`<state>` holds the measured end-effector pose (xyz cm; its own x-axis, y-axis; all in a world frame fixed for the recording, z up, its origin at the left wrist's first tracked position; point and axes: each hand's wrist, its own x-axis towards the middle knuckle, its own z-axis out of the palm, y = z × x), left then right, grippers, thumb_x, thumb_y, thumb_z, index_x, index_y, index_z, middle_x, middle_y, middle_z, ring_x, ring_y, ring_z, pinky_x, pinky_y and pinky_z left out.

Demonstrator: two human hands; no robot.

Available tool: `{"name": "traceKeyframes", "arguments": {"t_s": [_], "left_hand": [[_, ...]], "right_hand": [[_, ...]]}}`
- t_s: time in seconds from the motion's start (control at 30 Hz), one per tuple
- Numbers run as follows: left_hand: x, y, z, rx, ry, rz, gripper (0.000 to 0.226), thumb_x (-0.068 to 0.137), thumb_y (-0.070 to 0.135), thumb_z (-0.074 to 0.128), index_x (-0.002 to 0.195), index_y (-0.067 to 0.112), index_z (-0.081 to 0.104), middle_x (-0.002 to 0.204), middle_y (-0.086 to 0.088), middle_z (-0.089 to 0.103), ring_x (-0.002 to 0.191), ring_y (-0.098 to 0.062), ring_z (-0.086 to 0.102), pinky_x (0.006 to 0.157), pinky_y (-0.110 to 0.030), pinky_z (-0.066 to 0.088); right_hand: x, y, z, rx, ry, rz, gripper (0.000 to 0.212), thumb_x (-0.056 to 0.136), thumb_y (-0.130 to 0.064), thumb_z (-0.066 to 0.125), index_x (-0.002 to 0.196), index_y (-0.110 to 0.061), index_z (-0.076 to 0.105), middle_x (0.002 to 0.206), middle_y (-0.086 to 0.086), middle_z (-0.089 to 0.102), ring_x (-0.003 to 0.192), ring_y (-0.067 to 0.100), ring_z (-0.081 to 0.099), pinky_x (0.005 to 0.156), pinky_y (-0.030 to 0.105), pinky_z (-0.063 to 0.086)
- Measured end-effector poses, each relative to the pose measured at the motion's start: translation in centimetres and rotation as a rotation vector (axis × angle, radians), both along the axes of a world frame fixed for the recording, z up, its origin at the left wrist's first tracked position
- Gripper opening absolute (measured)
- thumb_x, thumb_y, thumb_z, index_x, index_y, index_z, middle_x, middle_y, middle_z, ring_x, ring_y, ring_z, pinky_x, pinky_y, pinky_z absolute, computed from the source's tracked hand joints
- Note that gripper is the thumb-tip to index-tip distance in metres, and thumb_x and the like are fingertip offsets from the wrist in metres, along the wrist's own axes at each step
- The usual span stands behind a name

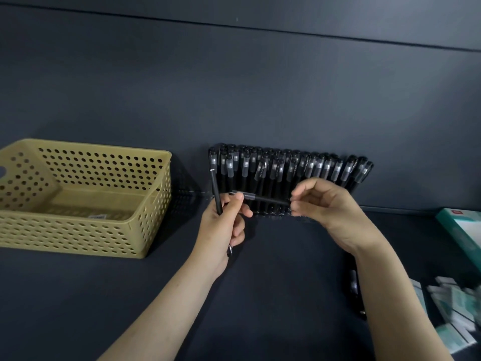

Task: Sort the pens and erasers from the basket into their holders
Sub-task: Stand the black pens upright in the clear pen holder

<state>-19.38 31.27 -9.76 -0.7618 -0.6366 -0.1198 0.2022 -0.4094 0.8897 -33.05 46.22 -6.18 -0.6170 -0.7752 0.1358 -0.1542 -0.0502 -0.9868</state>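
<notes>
Dark worktop (281, 287) carrying stationery.
A tan perforated basket (78, 238) is sitting at the left. A row of black capped pens (286, 168) is standing upright at the back middle. A teal box (463, 230) is lying at the right edge, a blurred heap of wrapped erasers (453, 303) is spreading nearer, and a loose black pen (354, 285) is lying beside them.

A black pen (268, 200) pinched between left hand (223, 227) and right hand (328, 204); tan basket (78, 230) left.
</notes>
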Motion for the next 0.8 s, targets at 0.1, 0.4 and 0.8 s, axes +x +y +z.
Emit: {"name": "traceKeyframes", "arguments": {"t_s": [0.1,0.4,0.8], "left_hand": [[0.1,-0.1,0.1,-0.05,-0.016,0.007,0.012,0.094,0.022,0.058,0.088,0.013,0.053,0.068,0.0,0.058,0.043,-0.008,0.032,0.036,-0.019,0.022],[0.4,0.9,0.4,-0.244,-0.083,-0.068,0.012,0.094,0.024,0.059,0.1,0.013,0.061,0.065,0.004,0.056,0.046,-0.009,0.033,0.041,-0.022,0.022],[0.0,0.8,0.2,0.011,-0.05,-0.19,0.018,0.096,0.014,0.026,0.084,0.012,0.039,0.063,-0.011,0.06,0.042,-0.013,0.035,0.038,-0.021,0.021]], "right_hand": [[0.1,0.3,0.1,0.139,0.066,0.066,0.027,0.081,0.007,0.069,0.096,-0.015,0.07,0.087,-0.001,0.067,0.078,0.015,0.065,0.079,0.024,0.055],[1.5,-1.3,-0.5,0.15,0.266,0.034,0.025,0.084,-0.005,0.072,0.104,-0.018,0.066,0.089,0.001,0.068,0.082,0.017,0.062,0.08,0.023,0.052],[-0.3,-0.2,-0.2,-0.244,0.481,-0.582,0.063,0.093,0.001,0.057,0.139,-0.032,0.03,0.092,0.002,0.054,0.078,0.017,0.064,0.078,0.042,0.059]]}}
